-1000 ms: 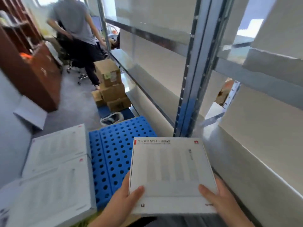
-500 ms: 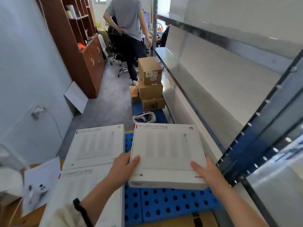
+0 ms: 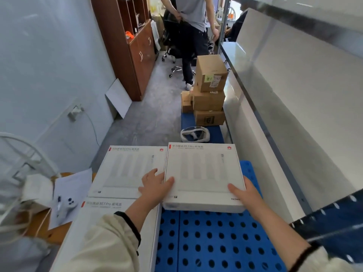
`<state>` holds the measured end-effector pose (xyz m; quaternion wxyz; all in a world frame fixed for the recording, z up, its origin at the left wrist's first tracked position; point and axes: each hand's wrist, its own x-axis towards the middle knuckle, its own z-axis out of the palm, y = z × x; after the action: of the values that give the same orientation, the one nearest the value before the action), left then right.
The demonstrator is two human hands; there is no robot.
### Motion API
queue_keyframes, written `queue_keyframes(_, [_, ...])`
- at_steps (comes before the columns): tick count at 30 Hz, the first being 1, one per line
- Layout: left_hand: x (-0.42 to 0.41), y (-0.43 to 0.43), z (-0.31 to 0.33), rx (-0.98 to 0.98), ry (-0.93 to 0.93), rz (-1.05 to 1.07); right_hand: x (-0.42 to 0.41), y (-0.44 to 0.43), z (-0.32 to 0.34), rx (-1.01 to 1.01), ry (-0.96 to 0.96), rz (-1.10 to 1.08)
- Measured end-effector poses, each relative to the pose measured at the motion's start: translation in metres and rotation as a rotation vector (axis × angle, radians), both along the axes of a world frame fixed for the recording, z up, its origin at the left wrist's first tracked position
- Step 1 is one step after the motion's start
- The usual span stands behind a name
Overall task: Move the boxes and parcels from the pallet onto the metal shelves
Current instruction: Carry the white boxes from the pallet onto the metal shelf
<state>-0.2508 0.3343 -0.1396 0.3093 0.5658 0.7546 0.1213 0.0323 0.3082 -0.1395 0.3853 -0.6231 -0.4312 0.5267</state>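
A flat white box [image 3: 203, 173] with red print lies over the blue perforated pallet [image 3: 212, 240]. My left hand [image 3: 155, 186] grips its left edge, thumb on top. My right hand [image 3: 244, 193] grips its near right corner. Two more white boxes sit to the left: one [image 3: 127, 169] beside the held box, one [image 3: 110, 222] nearer me, partly under my left sleeve. The metal shelves [image 3: 294, 91] run along the right side, with a blue upright [image 3: 334, 218] near me.
A stack of brown cardboard boxes [image 3: 210, 91] stands on the pallet's far end, with a white headset [image 3: 194, 133] in front of it. A person [image 3: 193, 26] stands beyond by office chairs. A wooden cabinet [image 3: 133, 42] lines the left wall. Paper and a controller [image 3: 66, 207] lie at left.
The view has swung from the shelf down toward the pallet. The held white box has moved away from the shelf and now sits low beside the other white box.
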Motion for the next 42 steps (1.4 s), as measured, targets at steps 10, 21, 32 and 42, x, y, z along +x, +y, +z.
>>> queue_keyframes(10, [0.006, 0.009, -0.027, 0.030, 0.120, 0.095, 0.000, 0.020, -0.030, -0.025, 0.004, 0.009])
queue_keyframes(21, [0.010, 0.006, -0.044, 0.067, 0.172, 0.129, -0.006, 0.023, -0.042, -0.019, 0.022, 0.001])
queue_keyframes(32, [0.013, 0.003, -0.053, 0.071, 0.259, 0.085, -0.006, 0.029, -0.051, -0.019, -0.060, 0.034])
queue_keyframes(42, [0.017, 0.002, -0.050, 0.061, 0.310, 0.058, -0.008, 0.031, -0.051, -0.016, -0.116, 0.045])
